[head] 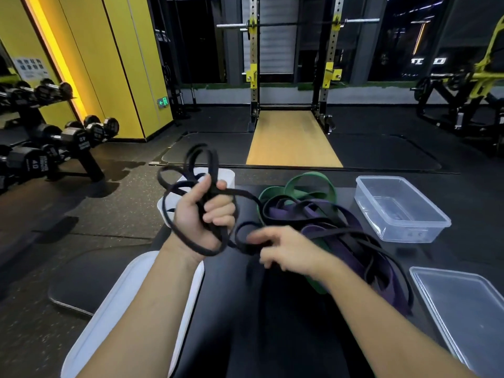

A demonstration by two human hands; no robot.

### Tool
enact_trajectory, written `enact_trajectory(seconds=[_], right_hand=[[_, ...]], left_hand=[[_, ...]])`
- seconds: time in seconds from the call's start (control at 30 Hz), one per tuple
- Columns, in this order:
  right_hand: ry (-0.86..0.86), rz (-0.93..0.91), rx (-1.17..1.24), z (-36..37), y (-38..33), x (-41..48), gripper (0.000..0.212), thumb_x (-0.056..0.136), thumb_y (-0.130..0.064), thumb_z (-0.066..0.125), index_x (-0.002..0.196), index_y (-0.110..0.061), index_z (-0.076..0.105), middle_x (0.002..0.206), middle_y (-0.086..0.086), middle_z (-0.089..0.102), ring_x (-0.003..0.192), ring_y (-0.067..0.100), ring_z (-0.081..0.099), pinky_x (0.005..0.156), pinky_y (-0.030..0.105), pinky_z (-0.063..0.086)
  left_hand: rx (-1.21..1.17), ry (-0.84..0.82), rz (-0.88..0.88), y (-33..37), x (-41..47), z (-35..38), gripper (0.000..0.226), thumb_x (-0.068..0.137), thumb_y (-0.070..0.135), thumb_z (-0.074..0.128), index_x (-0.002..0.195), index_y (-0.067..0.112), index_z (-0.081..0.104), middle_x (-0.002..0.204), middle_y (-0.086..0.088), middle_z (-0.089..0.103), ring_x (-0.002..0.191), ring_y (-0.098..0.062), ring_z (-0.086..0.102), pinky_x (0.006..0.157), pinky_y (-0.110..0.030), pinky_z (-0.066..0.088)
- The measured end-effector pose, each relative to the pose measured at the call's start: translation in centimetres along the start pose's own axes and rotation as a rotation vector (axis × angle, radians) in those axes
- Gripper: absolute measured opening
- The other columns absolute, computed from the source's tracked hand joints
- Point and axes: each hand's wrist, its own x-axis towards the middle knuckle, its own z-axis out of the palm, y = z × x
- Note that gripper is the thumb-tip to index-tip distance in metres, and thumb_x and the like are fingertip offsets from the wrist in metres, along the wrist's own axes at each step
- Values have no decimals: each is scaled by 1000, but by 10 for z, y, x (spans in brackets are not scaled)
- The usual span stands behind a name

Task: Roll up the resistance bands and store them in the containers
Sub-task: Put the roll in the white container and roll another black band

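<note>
Your forearms come in low over the black table (286, 336). Your left hand (204, 214) is raised, its fingers curled round a bunch of loose loops of the black band (211, 166). This is more a gathered tangle than a tidy roll. Your right hand (283, 249) is motion-blurred beside a low loop of the same band, so I cannot tell whether it is pinching the band or only reaching for it.

By my reading you are early in the job. The green band (308, 181) and the purple band (341, 241) lie unrolled in a heap with more black strands, just right of your hands. The clear container (409, 230) beyond the heap holds nothing, and the nearer clear tub (425, 271) looks bare too. The white container (229, 173) is mostly hidden behind your left hand — its contents are unclear. So every band is left to roll and store.
</note>
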Motion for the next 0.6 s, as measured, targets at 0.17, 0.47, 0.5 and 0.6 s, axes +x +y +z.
enact_trajectory(seconds=[0.17,0.47,0.5,0.6], right_hand=[[202,65,-356,3,11,0,22,85,-42,78,104,-33,69,99,-16,66,94,12,65,79,25,49],[470,460,-850,-31,27,-9,34,94,-13,51,125,-17,63,134,9,61,121,35,62,94,40,51],[492,489,-821,-37,31,-11,32,94,-15,52,124,-15,63,132,10,61,120,36,62,93,40,51],[496,515,-827,-41,34,-15,31,94,-17,53,123,-13,63,131,10,59,120,35,60,89,40,50]], left_hand=[[-97,-35,135,17,-9,7,22,101,31,63,100,10,60,59,0,46,50,-7,35,52,-20,37],[-76,-159,229,40,-25,38,22,101,30,61,102,8,59,62,6,40,51,-7,38,54,-19,38],[-74,-161,208,41,-26,39,23,101,30,61,102,8,60,62,6,40,51,-7,38,54,-19,39],[-51,-146,165,38,-24,34,26,102,32,59,103,6,61,62,5,40,51,-8,37,55,-20,40]])
